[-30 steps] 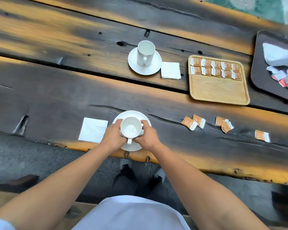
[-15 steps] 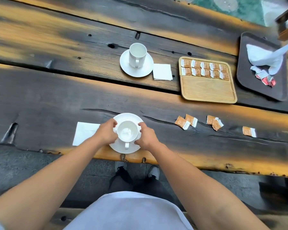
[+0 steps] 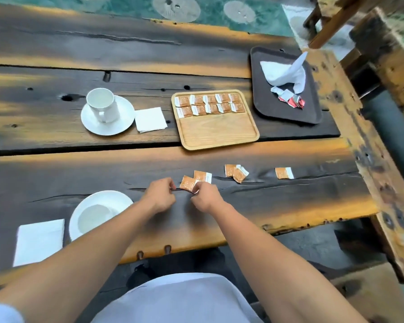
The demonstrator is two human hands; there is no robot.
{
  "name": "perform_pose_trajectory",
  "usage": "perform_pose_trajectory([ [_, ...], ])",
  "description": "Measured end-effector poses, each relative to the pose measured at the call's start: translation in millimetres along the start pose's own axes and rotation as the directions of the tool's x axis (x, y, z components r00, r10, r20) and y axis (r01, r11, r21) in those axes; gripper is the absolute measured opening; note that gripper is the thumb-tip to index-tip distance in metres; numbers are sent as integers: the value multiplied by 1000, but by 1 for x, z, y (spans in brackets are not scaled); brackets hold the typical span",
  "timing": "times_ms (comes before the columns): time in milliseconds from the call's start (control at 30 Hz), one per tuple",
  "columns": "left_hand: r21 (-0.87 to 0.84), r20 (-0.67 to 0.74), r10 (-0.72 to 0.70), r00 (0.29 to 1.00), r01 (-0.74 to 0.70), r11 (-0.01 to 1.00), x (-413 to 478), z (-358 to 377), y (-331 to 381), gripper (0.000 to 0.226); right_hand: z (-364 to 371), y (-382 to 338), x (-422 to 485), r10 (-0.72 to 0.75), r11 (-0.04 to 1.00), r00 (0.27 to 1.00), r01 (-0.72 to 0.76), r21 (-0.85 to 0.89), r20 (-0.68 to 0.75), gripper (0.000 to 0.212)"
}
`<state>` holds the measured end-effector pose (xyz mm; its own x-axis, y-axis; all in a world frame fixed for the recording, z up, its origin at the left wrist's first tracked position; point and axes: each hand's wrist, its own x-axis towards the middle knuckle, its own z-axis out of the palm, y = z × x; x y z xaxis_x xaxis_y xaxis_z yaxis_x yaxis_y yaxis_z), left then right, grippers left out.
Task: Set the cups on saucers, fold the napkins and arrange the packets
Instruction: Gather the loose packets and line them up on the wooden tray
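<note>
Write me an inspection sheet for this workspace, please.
Surface: dark plank table.
Job's things: far cup on far saucer, far napkin beside; near cup on near saucer, near napkin left; ten packets rowed on wooden tray; five loose packets.
Clutter: dark tray with cloth, wrappers.
Grips: right hand pinches nearest packet; left hand curled beside, hold unclear.
Cables: nothing seen.
Surroundings: green floor, wooden furniture right.

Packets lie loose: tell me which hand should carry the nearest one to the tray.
Right. The right hand pinches that packet, and the tray lies nearer it; the left hand holds nothing.
</note>
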<state>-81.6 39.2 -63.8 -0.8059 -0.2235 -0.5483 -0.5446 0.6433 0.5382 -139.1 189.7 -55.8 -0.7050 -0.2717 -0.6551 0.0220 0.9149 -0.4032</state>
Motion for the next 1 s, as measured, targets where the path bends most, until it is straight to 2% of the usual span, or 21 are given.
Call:
perform_pose_trajectory([
  [100,16,6,-51,999,51,999,19,25,30,26,-29,35,18,-29,999,999,29,-25,-17,30],
  [233,-33,-124,-208,970,206,978,41,50,56,32,-63,72,52,-92,993,994,95,-76,52,31],
  [333,-94,-209,-310,927,297,950,49,60,63,29,-76,78,70,-153,982,987,158,-101,52,38],
  [467,-136,-226,-417,880,395,908,55,74,68,36,-72,75,83,-192,969,977,205,-139,97,34],
  [667,-264,-249,-491,835,430,863,58,82,45,45,-53,49,99,-317,924,944,330,-192,94,36],
  [767,-361,-292,-491,821,381,851,55,88,29,37,-31,31,100,-342,870,926,376,-319,158,38],
  [833,-431,-318,-493,810,340,836,55,90,22,29,-19,22,101,-365,831,919,394,-392,148,41],
  [933,-597,-244,-573,782,344,724,56,90,14,19,-9,16,102,-386,817,916,393,-421,106,36],
  [1000,-745,-137,-623,770,335,577,59,86,8,18,-6,14,103,-404,815,910,404,-415,92,26],
])
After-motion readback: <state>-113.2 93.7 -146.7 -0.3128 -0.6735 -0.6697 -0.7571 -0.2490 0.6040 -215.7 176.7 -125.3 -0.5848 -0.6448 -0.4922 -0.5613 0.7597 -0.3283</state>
